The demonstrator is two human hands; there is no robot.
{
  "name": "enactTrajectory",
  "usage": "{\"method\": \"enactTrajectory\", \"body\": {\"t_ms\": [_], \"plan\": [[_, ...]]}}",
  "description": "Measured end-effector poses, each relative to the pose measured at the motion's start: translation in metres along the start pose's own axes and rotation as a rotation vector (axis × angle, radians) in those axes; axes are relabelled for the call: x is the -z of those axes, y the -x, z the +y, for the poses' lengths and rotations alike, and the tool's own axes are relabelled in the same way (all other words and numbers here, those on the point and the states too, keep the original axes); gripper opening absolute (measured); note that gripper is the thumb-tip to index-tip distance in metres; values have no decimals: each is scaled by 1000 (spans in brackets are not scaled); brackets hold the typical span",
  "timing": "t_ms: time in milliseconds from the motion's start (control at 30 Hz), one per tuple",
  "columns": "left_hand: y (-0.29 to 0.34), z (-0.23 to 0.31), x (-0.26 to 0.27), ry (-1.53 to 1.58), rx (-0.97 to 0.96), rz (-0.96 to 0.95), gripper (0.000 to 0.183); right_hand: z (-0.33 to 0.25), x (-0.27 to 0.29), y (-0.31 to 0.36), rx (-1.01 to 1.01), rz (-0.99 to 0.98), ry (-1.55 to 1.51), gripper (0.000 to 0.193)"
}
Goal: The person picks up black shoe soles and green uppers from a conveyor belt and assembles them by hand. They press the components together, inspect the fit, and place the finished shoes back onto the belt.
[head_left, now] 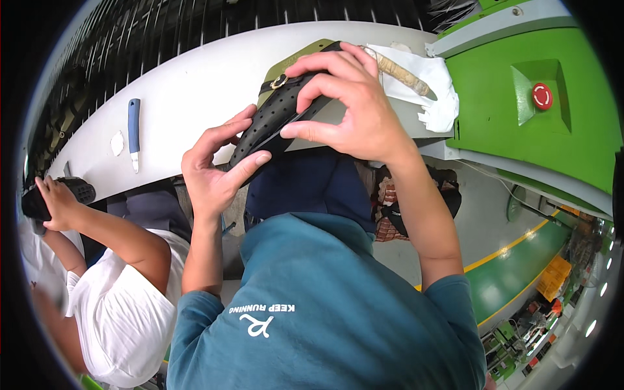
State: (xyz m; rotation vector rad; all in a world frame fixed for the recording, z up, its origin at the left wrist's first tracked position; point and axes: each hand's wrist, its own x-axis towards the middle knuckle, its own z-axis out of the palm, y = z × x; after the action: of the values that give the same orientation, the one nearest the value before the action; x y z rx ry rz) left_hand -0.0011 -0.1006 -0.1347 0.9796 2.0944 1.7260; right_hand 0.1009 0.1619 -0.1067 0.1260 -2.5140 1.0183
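A black shoe (272, 117) with rows of small round holes is held tilted above the white table. My left hand (218, 159) grips its lower end, thumb in front and fingers behind. Around the upper end closes my right hand (351, 97), with the thumb along the shoe's near edge. A strap with a round brass-coloured buckle (279, 81) crosses the far side. Behind it shows an olive-green part (292, 60); whether it belongs to the same shoe I cannot tell. The shoe's underside is mostly hidden.
On the white table (182, 78) lie a blue-handled knife (134, 133) and a white scrap (117, 143). A tan wrapped tool (400, 71) rests on white cloth (439, 107). At right stands a green machine with a red button (542, 96). A co-worker's hand (60, 203) holds a black shoe.
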Motion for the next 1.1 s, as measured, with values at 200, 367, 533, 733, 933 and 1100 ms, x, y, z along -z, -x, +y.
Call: {"method": "enactTrajectory", "body": {"t_ms": [200, 367, 533, 733, 933, 1100], "plan": [[-1, 6, -7, 12, 42, 32, 33, 2, 2, -1, -27, -29, -8, 36], [-3, 12, -11, -3, 35, 45, 25, 6, -6, -1, -19, 70, -11, 39], [-12, 12, -5, -50, 7, 15, 21, 6, -12, -3, -96, 132, 0, 43], [-36, 30, -19, -285, -123, 24, 30, 3, -29, 2, -98, 248, 28, 38], [-44, 24, -30, -227, -100, 30, 34, 17, -12, 4, -91, 163, -100, 27], [-46, 26, -29, -249, -94, 30, 26, 14, -8, 1, -132, 144, -98, 27]]}}
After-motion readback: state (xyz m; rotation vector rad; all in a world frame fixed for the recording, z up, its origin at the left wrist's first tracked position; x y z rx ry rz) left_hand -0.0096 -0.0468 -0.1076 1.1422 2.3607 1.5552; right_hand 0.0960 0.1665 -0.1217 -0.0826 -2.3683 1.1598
